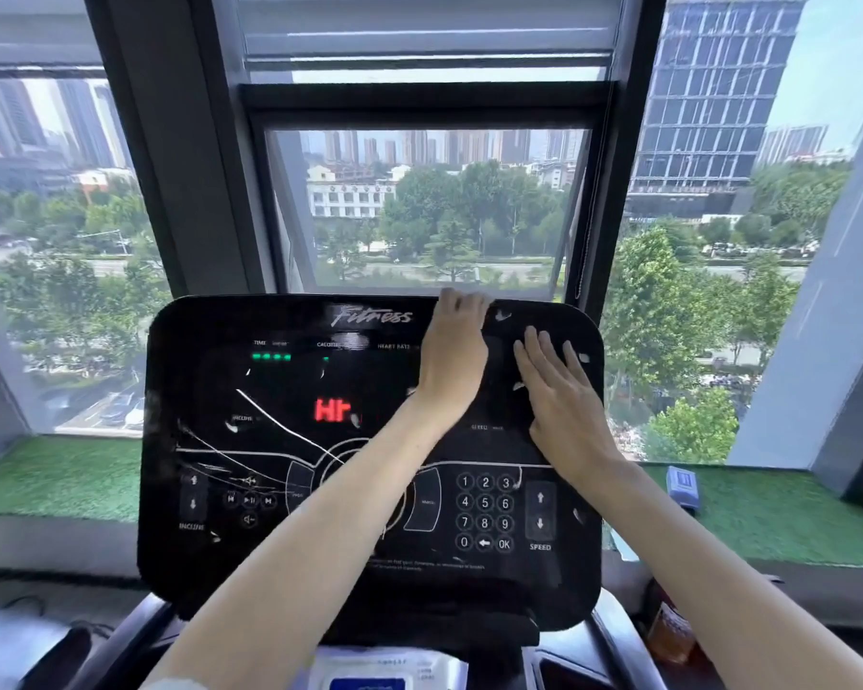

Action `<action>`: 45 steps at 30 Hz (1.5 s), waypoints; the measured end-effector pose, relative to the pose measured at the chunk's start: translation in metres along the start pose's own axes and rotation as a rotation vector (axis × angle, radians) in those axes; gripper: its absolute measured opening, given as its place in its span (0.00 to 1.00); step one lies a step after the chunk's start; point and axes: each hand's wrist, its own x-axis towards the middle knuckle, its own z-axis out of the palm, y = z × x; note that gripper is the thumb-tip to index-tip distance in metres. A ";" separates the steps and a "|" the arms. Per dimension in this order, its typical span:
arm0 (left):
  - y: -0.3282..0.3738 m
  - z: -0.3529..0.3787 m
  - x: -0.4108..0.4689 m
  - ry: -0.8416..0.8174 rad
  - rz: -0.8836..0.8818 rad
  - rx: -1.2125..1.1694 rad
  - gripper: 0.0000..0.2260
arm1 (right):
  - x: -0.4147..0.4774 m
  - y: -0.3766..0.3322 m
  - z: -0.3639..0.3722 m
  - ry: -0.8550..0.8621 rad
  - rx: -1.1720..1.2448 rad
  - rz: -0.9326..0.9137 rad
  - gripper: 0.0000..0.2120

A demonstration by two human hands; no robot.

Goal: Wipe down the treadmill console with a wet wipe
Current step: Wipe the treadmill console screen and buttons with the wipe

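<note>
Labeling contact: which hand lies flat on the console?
The right hand, fingers straight on the treadmill console; the left hand curls over its top edge.

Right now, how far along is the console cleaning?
Early, it seems. No part looks plainly done: white streaks cross the left half of the console. In hand: the right hand lies flat on the upper right corner, the left hand hooks the top edge; no wipe shows. Left: streaks, keypad.
</note>
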 end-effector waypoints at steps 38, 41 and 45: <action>0.019 0.016 0.011 0.169 -0.159 -0.189 0.12 | -0.015 0.020 0.001 0.026 0.052 -0.011 0.41; 0.031 0.017 -0.001 0.113 -0.057 -0.148 0.11 | -0.014 0.019 0.001 0.021 0.033 -0.016 0.41; 0.029 0.017 0.001 -0.097 0.060 -0.199 0.12 | -0.014 0.021 0.000 0.018 0.019 -0.022 0.41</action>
